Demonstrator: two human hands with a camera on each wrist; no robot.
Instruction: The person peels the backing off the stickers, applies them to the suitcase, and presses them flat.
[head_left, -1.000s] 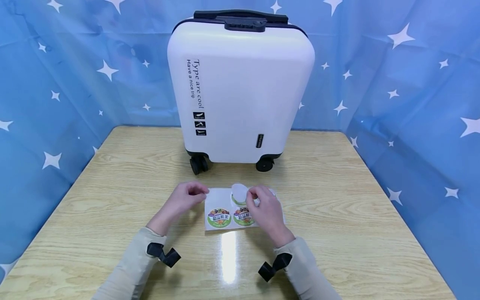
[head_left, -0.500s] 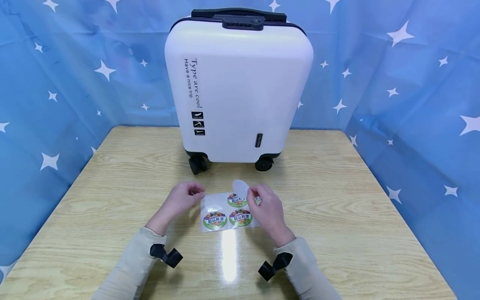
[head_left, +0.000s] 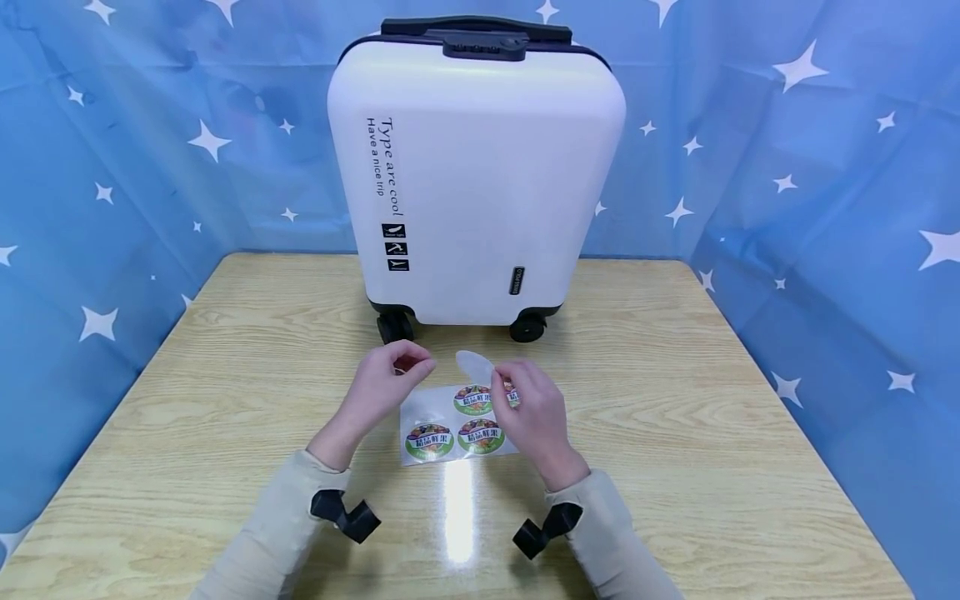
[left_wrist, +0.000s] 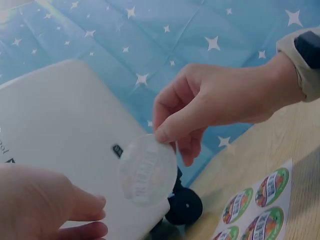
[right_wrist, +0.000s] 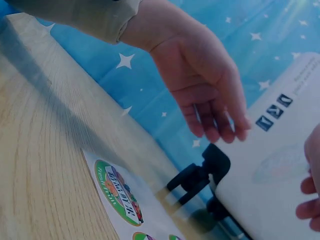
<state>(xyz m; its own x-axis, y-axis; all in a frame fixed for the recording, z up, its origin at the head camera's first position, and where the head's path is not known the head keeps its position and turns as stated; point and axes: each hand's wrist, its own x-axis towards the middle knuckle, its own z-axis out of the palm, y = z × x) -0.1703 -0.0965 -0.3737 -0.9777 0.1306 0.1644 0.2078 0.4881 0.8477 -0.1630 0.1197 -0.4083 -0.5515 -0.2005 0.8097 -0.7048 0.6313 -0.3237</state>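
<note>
My right hand (head_left: 534, 412) pinches a round sticker (head_left: 474, 367) by its edge, above the sticker sheet. In the left wrist view the sticker (left_wrist: 148, 170) shows its pale, see-through back, with the print faintly visible. My left hand (head_left: 378, 387) is raised to the left of the sticker, apart from it. Its fingers bend loosely with nothing between them, as the left hand (right_wrist: 200, 80) in the right wrist view also shows. Below both hands the white sticker sheet (head_left: 417, 404) lies on the table, bearing several round fruit labels; my right hand hides part of it.
A white suitcase (head_left: 480, 192) with black wheels and handle stands on the wooden table (head_left: 675, 400) behind the sheet. Blue curtains (head_left: 825, 192) with white stars enclose the back and sides. Each forearm wears a black wrist camera (head_left: 348, 512).
The left hand has let go of the sheet's upper left corner and moved up and right towards the sticker. The right hand has lifted the sticker off the sheet, which now lies flat.
</note>
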